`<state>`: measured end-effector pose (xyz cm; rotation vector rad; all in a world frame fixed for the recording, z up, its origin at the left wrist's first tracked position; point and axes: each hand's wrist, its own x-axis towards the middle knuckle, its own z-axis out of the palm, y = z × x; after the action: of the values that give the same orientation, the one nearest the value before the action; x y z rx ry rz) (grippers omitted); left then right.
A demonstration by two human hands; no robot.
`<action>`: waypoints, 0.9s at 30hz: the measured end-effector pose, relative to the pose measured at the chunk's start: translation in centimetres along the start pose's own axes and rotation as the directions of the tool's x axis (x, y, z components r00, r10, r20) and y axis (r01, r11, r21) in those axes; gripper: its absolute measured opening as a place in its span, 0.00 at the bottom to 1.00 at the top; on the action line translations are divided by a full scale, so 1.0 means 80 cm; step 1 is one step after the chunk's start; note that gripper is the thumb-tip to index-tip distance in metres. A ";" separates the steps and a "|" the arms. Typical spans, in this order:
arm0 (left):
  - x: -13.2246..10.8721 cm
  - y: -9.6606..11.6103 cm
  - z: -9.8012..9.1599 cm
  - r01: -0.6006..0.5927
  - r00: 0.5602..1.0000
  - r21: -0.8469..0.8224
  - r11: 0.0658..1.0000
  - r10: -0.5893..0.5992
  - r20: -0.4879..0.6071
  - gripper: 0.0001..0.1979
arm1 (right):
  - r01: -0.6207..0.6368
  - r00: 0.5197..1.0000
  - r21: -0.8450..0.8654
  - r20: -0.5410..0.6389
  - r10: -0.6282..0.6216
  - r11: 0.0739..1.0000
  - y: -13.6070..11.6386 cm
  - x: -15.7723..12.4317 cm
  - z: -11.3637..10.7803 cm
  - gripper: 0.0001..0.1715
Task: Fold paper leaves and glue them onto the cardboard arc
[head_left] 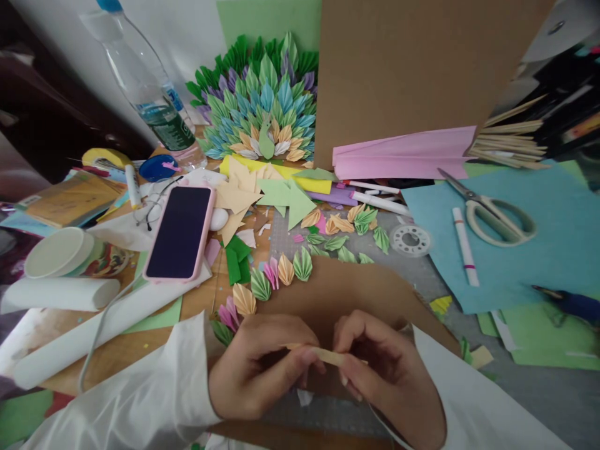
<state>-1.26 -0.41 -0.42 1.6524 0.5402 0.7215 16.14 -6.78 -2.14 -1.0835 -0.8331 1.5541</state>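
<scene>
Between my two hands stretches a narrow folded strip of pale yellow paper (329, 357). My left hand (265, 362) pinches one end between thumb and fingers, and my right hand (375, 369) pinches the other. Beneath them lies a curved piece of brown cardboard (356, 300). Pleated paper leaves in green, orange and pink line its upper left edge, among them a green leaf (260, 284) and an orange leaf (245, 300). More loose pleated leaves (337, 242) lie just beyond the cardboard. My fingers partly hide the strip's ends.
A phone (180, 231) lies at left, near a paper cup (60, 253) and a white paper roll (107, 325). Scissors (499, 219) and a marker (465, 247) rest on blue paper at right. A paper peacock (267, 140) and a bottle (154, 106) stand behind.
</scene>
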 end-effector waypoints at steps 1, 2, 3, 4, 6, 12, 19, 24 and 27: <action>0.001 0.000 0.000 -0.018 1.000 0.030 0.999 0.018 -0.001 0.12 | 0.000 1.000 -0.021 -0.006 0.000 1.000 -0.001 0.000 0.001 0.12; 0.002 -0.001 0.000 -0.035 0.999 0.061 0.998 0.035 -0.002 0.11 | -0.001 1.000 -0.049 -0.011 0.000 0.999 -0.002 0.000 0.001 0.10; 0.003 -0.001 0.000 -0.048 0.999 0.092 0.995 0.049 -0.002 0.10 | 0.005 1.000 -0.082 -0.013 -0.006 0.997 -0.002 0.000 0.001 0.08; 0.004 -0.002 0.001 -0.062 0.998 0.120 0.991 0.063 -0.005 0.09 | 0.027 1.000 -0.118 -0.004 -0.028 0.993 -0.003 0.001 0.001 0.06; 0.004 -0.002 0.002 -0.086 0.996 0.150 0.985 0.090 -0.021 0.07 | 0.105 0.994 -0.198 0.046 -0.097 0.975 -0.004 0.002 -0.002 0.03; 0.004 -0.001 0.001 -0.117 0.985 0.084 0.990 0.127 -0.117 0.04 | 0.491 0.871 -0.384 0.226 -0.436 0.782 -0.008 0.006 -0.015 0.16; 0.004 -0.001 -0.002 -0.218 0.973 0.081 0.973 0.223 -0.056 0.04 | 0.588 0.809 -0.434 0.310 -0.500 0.683 -0.016 0.008 -0.015 0.19; 0.001 -0.001 -0.001 -0.229 0.971 0.074 0.971 0.233 -0.049 0.06 | 0.486 0.874 -0.388 0.243 -0.421 0.783 -0.011 0.005 -0.013 0.15; -0.001 -0.001 0.001 -0.232 0.970 0.070 0.970 0.236 -0.052 0.07 | 0.469 0.883 -0.341 0.197 -0.425 0.815 -0.007 0.004 -0.010 0.16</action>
<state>-1.28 -0.49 -0.56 1.7770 0.4175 0.9376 17.04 -6.31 -1.97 -0.9769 -1.4035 1.0789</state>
